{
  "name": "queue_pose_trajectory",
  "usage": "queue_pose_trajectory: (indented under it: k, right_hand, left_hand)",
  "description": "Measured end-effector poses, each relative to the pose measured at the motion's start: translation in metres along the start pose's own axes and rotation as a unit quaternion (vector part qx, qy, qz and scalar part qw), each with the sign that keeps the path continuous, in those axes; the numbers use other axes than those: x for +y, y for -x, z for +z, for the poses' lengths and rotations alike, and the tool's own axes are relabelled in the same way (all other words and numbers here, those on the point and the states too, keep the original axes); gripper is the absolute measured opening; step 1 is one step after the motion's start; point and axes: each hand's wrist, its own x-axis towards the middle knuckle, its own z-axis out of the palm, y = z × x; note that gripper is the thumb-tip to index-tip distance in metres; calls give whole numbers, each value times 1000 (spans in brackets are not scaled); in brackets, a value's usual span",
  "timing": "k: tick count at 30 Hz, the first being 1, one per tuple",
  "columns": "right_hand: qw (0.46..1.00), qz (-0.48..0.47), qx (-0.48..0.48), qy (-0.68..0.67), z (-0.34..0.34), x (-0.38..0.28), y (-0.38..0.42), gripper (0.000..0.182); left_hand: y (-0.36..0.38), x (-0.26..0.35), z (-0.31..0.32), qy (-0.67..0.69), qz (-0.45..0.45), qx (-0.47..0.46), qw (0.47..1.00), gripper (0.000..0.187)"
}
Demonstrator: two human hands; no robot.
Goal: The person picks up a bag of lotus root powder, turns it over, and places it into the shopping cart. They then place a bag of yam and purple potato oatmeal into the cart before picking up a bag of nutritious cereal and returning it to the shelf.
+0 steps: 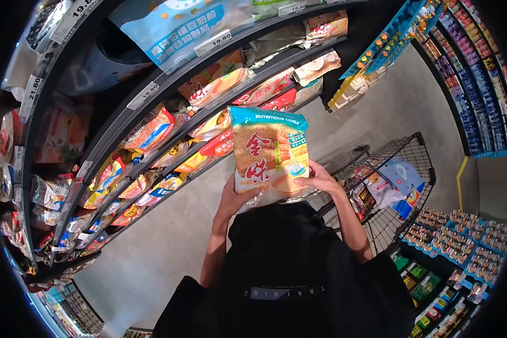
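Note:
A bag of cereal [270, 149] is held upright in front of my chest, its printed front turned up toward me. It has a teal top band reading "NUTRITIOUS CEREAL" and large red characters. My left hand [238, 194] grips its lower left edge, with the thumb lying across the front. On the lower right side my right hand [320, 179] is closed on the bag, thumb on the front. The other fingers of both hands are mostly hidden behind the bag.
On the left, curved-looking shelves [146, 96] carry many bagged foods and price tags. To my right stands a wire shopping cart [428, 186] with several packages inside. Stacked small jars or cups [450, 236] sit at lower right. Grey floor [169, 242] shows between.

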Motion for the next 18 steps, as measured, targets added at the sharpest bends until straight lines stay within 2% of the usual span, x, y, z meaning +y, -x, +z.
queue_pose_trajectory:
  k: [4, 14, 18]
  right_hand:
    - [1000, 8, -5, 13, -10, -7, 9, 69]
    - [999, -8, -7, 36, -28, 1, 13, 67]
    - [999, -21, -15, 37, -22, -1, 14, 70]
  left_hand:
    - [2, -16, 13, -10, 5, 24, 1000, 67]
    - [9, -11, 37, 19, 8, 42, 999, 64]
    - [10, -1, 29, -33, 4, 42, 999, 62]
